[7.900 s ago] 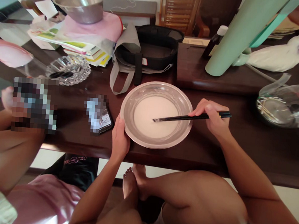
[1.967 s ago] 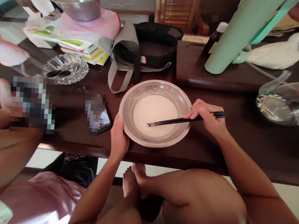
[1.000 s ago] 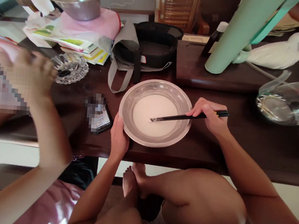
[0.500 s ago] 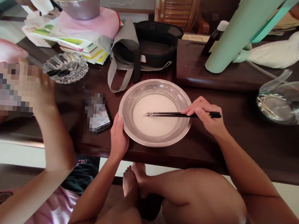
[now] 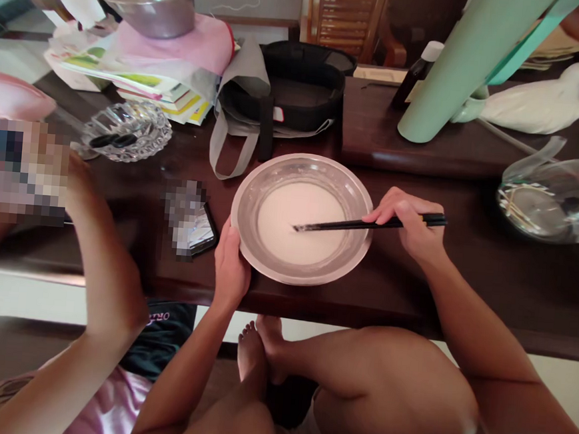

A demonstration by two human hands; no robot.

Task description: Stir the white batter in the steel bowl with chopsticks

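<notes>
A wide metal bowl [image 5: 242, 239] stands near the front edge of the dark table, with a smooth white liquid [image 5: 287, 243] in its bottom. My left hand [image 5: 231, 266] grips the bowl's left rim, thumb on the outer side and the other fingers hidden beneath it. Over the bowl's right rim, my right hand [image 5: 409, 223] is closed round a pair of black chopsticks [image 5: 354, 225]. Their tips dip into the white liquid near its middle, and their rear ends stick out to the right of my hand.
Left of the bowl lies a phone [image 5: 193, 226]. Behind are a glass dish [image 5: 146, 132], a black and grey bag [image 5: 299, 97] and a green tube [image 5: 462, 63]. A jar of cotton swabs [image 5: 536, 203] stands right. Another person's arm [image 5: 106, 256] reaches in at left.
My right hand and the chopsticks have shifted to the right, and the tips have moved slightly right and down in the liquid. My left hand and the bowl stay nearly still.
</notes>
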